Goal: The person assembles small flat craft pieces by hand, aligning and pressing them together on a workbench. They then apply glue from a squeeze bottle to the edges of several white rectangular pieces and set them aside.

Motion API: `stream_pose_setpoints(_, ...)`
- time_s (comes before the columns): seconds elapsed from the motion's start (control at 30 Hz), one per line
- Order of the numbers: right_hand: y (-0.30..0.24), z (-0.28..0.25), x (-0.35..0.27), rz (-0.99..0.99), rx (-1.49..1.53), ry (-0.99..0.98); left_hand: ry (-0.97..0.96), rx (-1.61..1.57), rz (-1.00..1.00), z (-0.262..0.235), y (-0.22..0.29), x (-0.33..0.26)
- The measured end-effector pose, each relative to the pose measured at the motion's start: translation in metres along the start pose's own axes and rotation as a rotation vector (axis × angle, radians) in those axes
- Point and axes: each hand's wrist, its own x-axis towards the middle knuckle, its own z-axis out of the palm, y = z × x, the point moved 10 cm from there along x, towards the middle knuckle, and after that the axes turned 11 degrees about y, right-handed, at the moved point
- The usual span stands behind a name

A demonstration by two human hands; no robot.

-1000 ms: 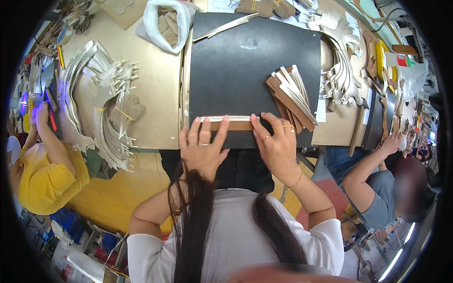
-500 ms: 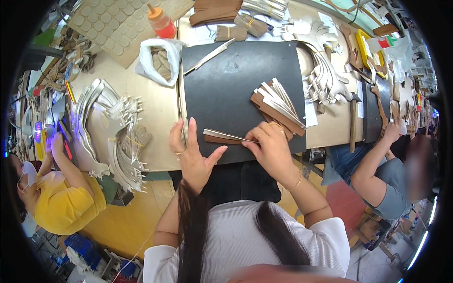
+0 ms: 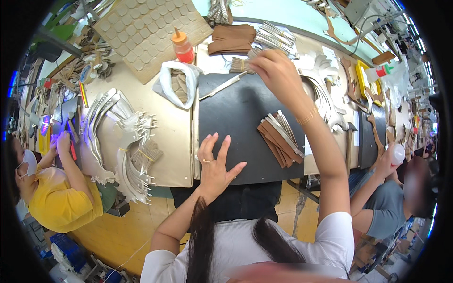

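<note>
Black mat [image 3: 226, 118] lies under the left hand's [image 3: 213, 173] spread, empty-looking fingers. A tan bundle [image 3: 239, 65] lies left of the right hand's [image 3: 274, 70] curled fingers, hold unclear: likely a reach, needing care

A slim gold-coloured ring [image 3: 206, 161] circles a finger of the left hand [image 3: 215, 162]. Just behind the right hand [image 3: 272, 68], a fine gold-coloured bracelet [image 3: 308, 116] rounds the wrist. Well back from both hands is a white top [image 3: 241, 243] with short, loose sleeves [image 3: 336, 239]. Long dark hair [image 3: 200, 236] falls over it in two locks. Black trousers [image 3: 247, 202] show nearer the left hand than the top.
</note>
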Motion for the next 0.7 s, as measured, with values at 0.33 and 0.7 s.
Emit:
stream_pose_setpoints(0.33, 0.042, 0.169, 0.045, -0.503, -0.322, -0.504, -0.007, -0.074, -0.061, -0.005, -0.005, 0.003)
stream_pose_setpoints(0.7, 0.031, 0.168, 0.042, -0.639, -0.216, -0.476, 0.066, -0.093, 0.059, -0.002, -0.041, 0.13)
